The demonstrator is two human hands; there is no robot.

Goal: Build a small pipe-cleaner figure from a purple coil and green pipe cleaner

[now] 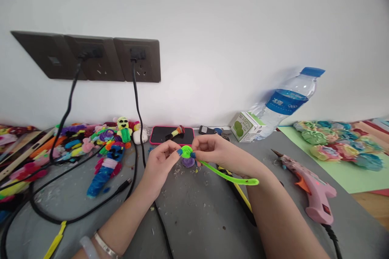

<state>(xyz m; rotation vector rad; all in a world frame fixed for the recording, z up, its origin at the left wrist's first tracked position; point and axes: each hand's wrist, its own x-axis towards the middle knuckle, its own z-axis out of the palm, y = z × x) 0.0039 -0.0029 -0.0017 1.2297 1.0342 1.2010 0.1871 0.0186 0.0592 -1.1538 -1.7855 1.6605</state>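
A bright green pipe cleaner is wound into a small flat coil at one end, and its loose tail runs out to the right below my wrist. My left hand pinches the coil's left edge between thumb and fingertips. On the coil's right side, my right hand grips the same pipe cleaner with thumb and bent fingers. Just below the coil, a purple coiled disc shows; whether it touches the green coil I cannot tell. Behind my hands, a phone with a pink edge carries a small multicoloured pipe-cleaner piece.
A pink glue gun lies at right, its cord trailing forward. A water bottle leans on the wall beside a small green-and-white box. Black cables and many fuzzy pipe-cleaner figures fill the left. Tissue flowers lie far right.
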